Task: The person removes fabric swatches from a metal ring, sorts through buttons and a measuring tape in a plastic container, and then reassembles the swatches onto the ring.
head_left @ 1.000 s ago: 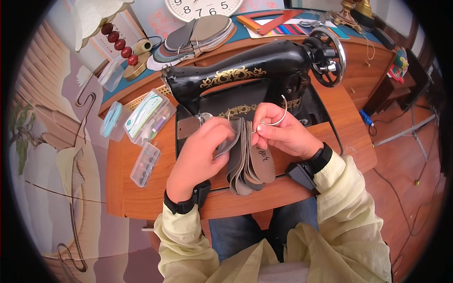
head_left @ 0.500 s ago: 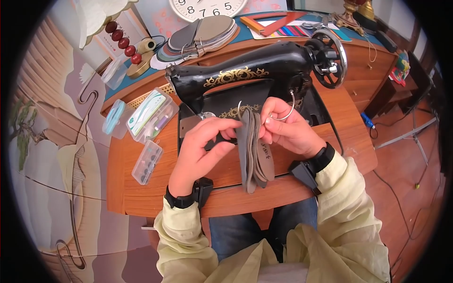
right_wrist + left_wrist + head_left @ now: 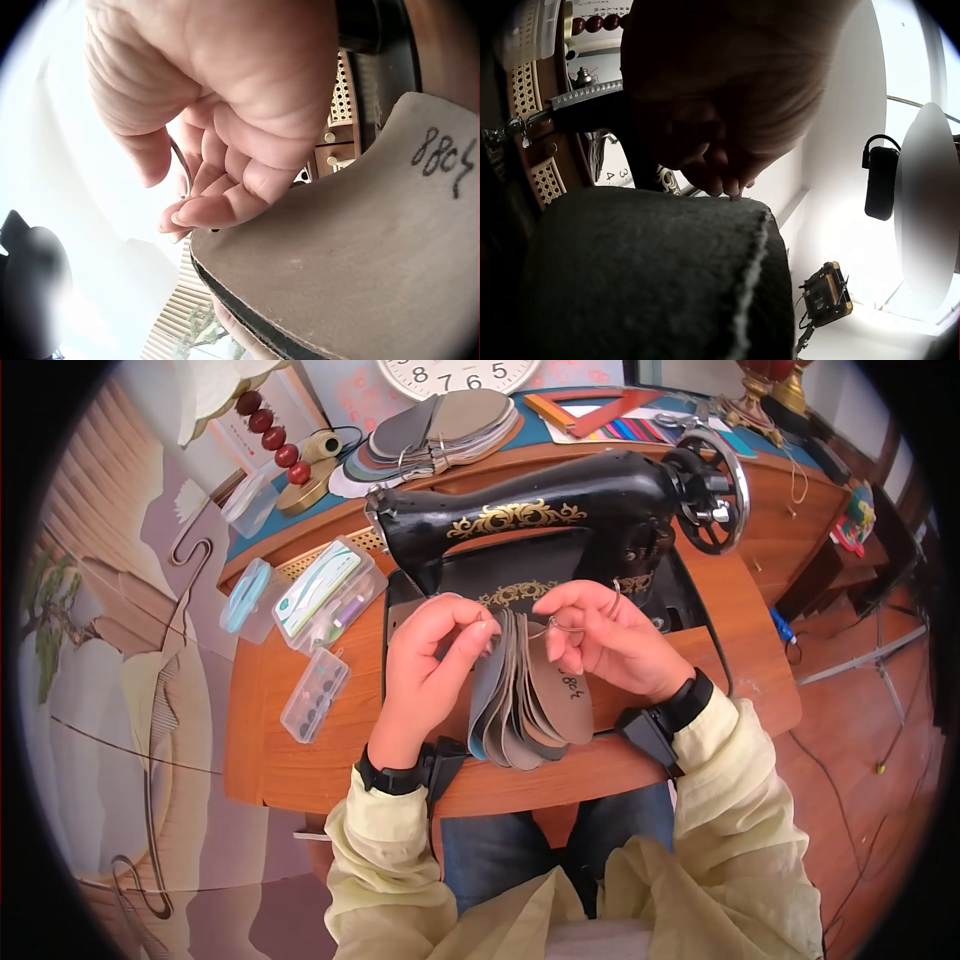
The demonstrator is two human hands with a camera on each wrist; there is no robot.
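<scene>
A bundle of leather swatches (image 3: pixel 520 735) hangs fanned out between my hands, grey, brown and bluish. The front swatch (image 3: pixel 442 195) carries handwritten digits. An opened metal ring (image 3: pixel 565 626) passes through their top ends. My right hand (image 3: pixel 625 645) holds the ring on the right, its fingers curled and the curve of the ring rising beside the thumb. My left hand (image 3: pixel 430 655) pinches with thumb and fingers at the top left of the bundle, where the ring's other end comes through. In the left wrist view a dark fuzzy swatch (image 3: pixel 652 262) hides much below those fingertips.
A black sewing machine (image 3: pixel 530 510) stands just beyond my hands. On the left lie a small button box (image 3: pixel 315 695) and a larger clear case (image 3: pixel 330 600). Another ringed swatch stack (image 3: pixel 440 435) sits at the back, beside a lamp (image 3: pixel 285 455).
My left hand has let go of the leftmost swatches, opened, then closed its fingertips at the bundle's top. The swatches bunched together, then fanned out again. My right hand keeps the ring.
</scene>
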